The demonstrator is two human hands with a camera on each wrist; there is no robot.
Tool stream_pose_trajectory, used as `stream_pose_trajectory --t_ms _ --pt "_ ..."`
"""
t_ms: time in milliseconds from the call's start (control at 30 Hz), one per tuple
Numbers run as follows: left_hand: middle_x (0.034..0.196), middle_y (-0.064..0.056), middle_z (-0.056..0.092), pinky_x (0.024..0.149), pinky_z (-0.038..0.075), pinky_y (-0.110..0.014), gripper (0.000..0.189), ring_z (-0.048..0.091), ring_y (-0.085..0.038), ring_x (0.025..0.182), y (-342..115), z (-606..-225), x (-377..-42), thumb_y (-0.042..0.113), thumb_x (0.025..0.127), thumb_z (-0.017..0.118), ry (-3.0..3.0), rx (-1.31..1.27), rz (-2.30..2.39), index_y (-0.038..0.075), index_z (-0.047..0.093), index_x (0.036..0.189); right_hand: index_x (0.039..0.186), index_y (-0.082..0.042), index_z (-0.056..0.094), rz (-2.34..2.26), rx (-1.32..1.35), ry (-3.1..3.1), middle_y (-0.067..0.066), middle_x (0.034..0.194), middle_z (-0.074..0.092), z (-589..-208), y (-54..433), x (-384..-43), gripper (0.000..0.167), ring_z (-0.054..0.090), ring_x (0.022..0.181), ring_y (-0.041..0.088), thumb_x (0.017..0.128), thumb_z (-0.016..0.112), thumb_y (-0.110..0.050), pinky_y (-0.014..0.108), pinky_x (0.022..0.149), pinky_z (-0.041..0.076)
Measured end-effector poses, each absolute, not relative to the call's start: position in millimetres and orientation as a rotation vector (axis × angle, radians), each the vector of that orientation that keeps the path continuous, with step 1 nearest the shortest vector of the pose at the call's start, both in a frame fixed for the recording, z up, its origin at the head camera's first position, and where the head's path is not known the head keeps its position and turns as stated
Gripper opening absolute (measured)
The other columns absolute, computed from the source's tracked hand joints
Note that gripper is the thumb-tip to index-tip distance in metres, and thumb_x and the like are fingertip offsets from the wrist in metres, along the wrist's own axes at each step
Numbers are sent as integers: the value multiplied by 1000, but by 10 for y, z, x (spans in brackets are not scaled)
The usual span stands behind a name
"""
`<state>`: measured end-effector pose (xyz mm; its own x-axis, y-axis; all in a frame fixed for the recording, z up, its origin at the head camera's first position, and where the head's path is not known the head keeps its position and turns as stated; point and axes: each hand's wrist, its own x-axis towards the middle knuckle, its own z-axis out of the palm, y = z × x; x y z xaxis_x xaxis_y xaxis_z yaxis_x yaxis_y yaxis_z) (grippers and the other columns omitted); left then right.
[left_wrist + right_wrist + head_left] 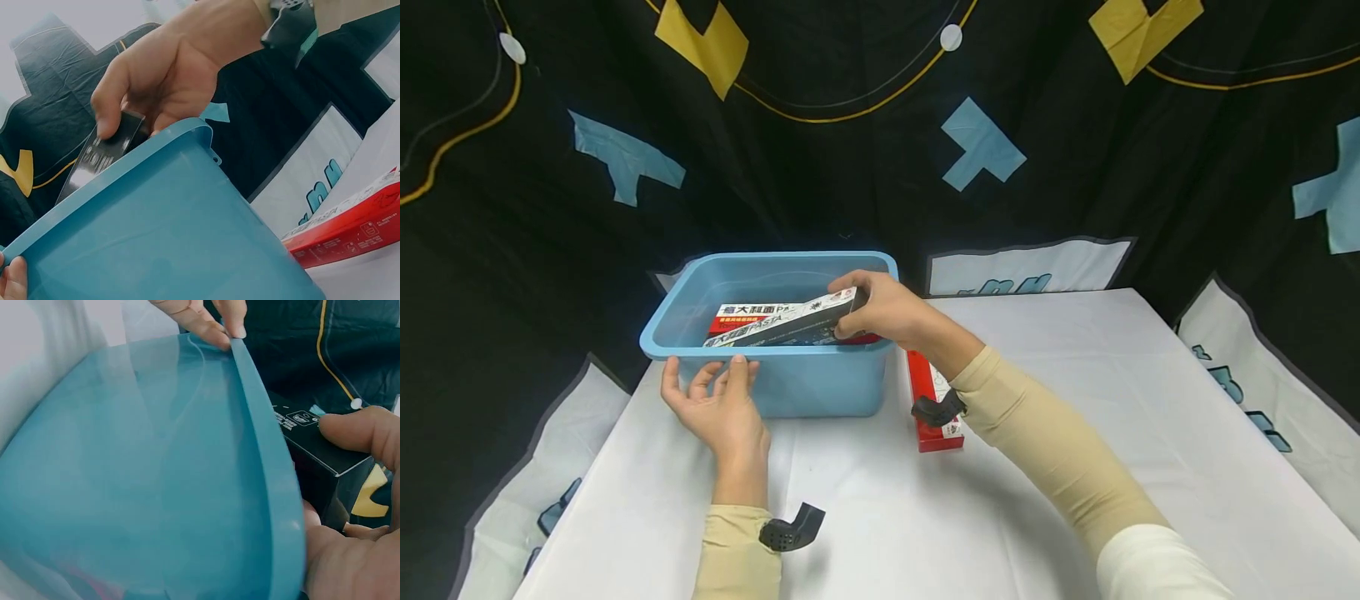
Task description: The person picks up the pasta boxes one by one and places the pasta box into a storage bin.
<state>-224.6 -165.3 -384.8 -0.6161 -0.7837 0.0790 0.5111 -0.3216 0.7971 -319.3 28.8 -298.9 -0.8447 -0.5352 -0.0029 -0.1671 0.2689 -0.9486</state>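
A black-and-white pasta box [797,323], its label facing up, is tilted inside the blue plastic bin [820,385]. My right hand [891,310] grips the box's right end, thumb on one side and fingers on the other; the right wrist view shows the thumb on the dark box face [312,440]. With thumb and fingertips, my left hand [722,417] pinches the bin's front rim near its left corner. Beneath the black box lies a red-and-white pasta box [730,317] in the bin, partly covered.
Another red-and-white box [938,439] lies on the white-covered table [880,508] just right of the bin, partly behind my right forearm. A black curtain [850,183] with yellow and blue patches hangs behind the table.
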Motion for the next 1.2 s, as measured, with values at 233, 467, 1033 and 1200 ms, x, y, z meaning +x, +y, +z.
stream_pose_trajectory --t_ms 233,467,1033,1200 --pt "118 -12 45 87 57 -37 82 62 -27 98 -1660 -3846 -2234 2 85 74 -1078 418 -1990 30 25 145 132 -11 50 -1572 -602 2203 8 122 53 -3019 186 -3247 62 54 107 30 77 77 0 34 78 59" --pt "117 -11 45 87 57 -37 81 61 -27 100 -1674 -3848 -2230 1 85 73 -1057 412 -2010 30 26 144 137 -9 48 -1421 -602 2353 6 124 53 -3017 166 -3231 67 55 104 28 77 78 -3 32 77 59" --pt "118 -11 45 87 57 -35 79 60 -27 104 -1666 -3866 -2221 5 86 73 -1104 416 -1988 30 26 144 128 -24 59 -1800 -557 2397 -8 131 55 -3101 543 -3068 52 52 119 18 80 78 -18 37 92 55" --pt "119 -11 45 87 57 -34 79 60 -27 105 -1667 -3849 -2213 6 86 73 -1122 431 -1985 31 25 145 129 -23 58 -1854 -516 2397 -5 134 53 -3258 751 -2967 50 51 124 24 83 76 -17 35 92 54"
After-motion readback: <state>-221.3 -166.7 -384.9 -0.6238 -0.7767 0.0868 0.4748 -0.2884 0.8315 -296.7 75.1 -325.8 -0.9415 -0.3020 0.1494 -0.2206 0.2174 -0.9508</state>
